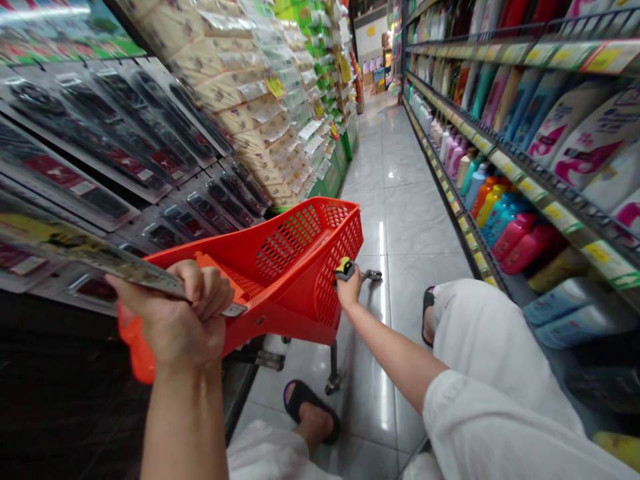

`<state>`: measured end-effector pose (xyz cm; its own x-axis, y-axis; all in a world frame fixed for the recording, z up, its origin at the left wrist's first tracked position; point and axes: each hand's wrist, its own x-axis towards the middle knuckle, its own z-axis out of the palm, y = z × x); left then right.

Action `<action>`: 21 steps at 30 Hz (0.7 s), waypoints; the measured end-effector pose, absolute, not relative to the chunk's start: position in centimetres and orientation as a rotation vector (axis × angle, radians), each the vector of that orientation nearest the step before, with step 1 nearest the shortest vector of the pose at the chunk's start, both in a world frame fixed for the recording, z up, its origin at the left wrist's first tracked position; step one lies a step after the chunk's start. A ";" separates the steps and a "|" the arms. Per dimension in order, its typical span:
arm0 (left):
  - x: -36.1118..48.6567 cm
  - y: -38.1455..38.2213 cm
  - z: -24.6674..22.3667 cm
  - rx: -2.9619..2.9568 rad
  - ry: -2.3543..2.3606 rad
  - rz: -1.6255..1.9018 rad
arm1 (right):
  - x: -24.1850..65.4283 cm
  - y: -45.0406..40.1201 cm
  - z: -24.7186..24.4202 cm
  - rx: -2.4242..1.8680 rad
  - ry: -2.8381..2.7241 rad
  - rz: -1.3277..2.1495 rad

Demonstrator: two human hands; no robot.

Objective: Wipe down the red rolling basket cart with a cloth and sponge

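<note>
My left hand [187, 313] is closed round a long flat thing [95, 250] with yellow and black print, seen nearly edge-on and blurred, so its kind is unclear. It slants across in front of the red shopping cart [295, 303], and its pale end pokes out past my fingers. Further off, my right hand [350, 288] grips a small yellow-and-black object [345, 268] against the perforated side of the cart; most of that object is hidden by the fingers. The cart's basket is red plastic on metal legs with castors.
Carded packs of dark tools or accessories [115, 127] hang on the left rack. Stacked tissue packs [245, 100] stand beyond them. On the right, shelves [500, 167] hold bottles. A tiled aisle [400, 160] runs ahead; a sandalled foot [313, 410] rests beside the cart.
</note>
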<state>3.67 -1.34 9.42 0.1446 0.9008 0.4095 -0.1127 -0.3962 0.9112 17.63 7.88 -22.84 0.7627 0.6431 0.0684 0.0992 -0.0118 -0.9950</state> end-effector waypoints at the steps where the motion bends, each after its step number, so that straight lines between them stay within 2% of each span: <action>1: 3.9 -1.3 9.3 1.517 0.782 1.415 | 16.4 6.6 -23.5 -1.529 -0.580 0.483; 8: 4.4 -1.3 9.4 1.438 0.777 1.447 | 11.0 -1.3 -28.3 -1.421 -0.588 0.739; 11: 4.4 -1.5 9.6 1.375 0.813 1.457 | 13.5 -0.3 -28.7 -1.428 -0.517 0.833; 16: 4.3 -1.5 9.5 1.331 0.833 1.458 | 18.9 4.6 -27.5 -1.451 -0.488 0.783; 21: 4.7 -1.2 9.2 1.356 0.749 1.442 | 15.8 2.2 -28.0 -1.461 -0.575 0.781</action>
<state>4.68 -1.18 9.24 0.1048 0.9270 0.3602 -0.2383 -0.3283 0.9140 15.79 2.24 -28.00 0.6388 0.7606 -0.1161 -0.1151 -0.0547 -0.9918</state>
